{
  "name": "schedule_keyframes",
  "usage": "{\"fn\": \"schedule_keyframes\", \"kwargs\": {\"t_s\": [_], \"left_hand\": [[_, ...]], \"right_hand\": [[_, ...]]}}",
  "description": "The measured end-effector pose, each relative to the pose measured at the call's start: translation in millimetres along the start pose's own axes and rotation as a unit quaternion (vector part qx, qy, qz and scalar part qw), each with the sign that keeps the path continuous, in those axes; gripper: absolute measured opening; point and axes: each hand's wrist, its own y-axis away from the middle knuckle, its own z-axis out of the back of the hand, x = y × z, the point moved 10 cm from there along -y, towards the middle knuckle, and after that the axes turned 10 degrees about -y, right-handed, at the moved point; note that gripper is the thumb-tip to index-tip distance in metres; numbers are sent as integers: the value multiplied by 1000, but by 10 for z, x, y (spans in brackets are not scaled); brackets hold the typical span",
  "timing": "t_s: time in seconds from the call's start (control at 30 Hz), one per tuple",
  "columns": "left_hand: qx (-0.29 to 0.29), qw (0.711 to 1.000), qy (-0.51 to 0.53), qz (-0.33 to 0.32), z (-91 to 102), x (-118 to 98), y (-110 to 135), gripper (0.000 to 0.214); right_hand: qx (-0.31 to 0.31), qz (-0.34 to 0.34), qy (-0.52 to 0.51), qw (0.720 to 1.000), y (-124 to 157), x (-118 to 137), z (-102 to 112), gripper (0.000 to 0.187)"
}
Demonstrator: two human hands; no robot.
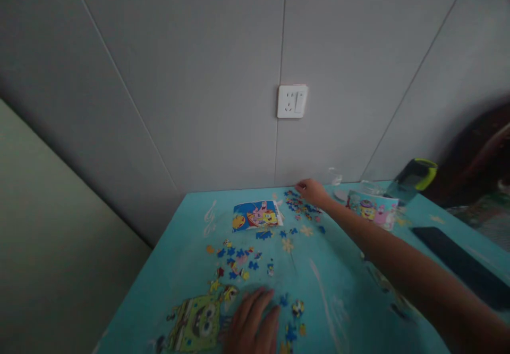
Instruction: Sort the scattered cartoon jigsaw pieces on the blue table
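Note:
My left hand (pixel 253 323) lies on the turquoise table near the front, fingers stretched out, beside a yellow cartoon figure (pixel 199 322) and several loose jigsaw pieces (pixel 298 308). Far forward, at the wall side of the table, my right hand (pixel 314 192) has its fingertips pinched together over a pile of jigsaw pieces (pixel 295 203). Whatever is between those fingertips is too small to make out. Left of that pile is a blue cartoon picture (pixel 255 216). More loose pieces (pixel 239 261) are scattered between the picture and my left hand.
Beneath my right forearm's far side is a cartoon-printed container (pixel 374 210). A clear bottle with a black and lime-green lid (pixel 424 176) lies tilted behind it. A flat black object (pixel 462 263) rests at the right. The grey wall (pixel 199 104) bounds the table's far edge.

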Motion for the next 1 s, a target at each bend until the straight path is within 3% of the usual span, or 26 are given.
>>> {"fn": "schedule_keyframes", "kwargs": {"t_s": [0.13,0.23,0.27,0.43,0.57,0.83,1.0], "left_hand": [[54,998,17,-34,139,-101,-117,21],[130,989,72,0,247,-185,-244,22],[164,982,82,38,253,-165,-271,23],[201,961,148,119,319,-156,-336,24],[218,953,171,124,260,-156,-297,33],[229,951,172,115,250,-144,-291,33],[218,954,168,117,227,-141,-272,29]], "right_hand": [[-5,44,-4,999,755,108,244,31],[29,160,-14,987,1517,437,158,27],[36,183,-17,982,1761,530,116,26],[70,250,-42,965,2609,858,-122,26],[93,258,-88,958,2798,910,-268,24],[105,233,-145,956,2671,815,-347,28],[119,202,-191,953,2645,758,-367,15]]}}
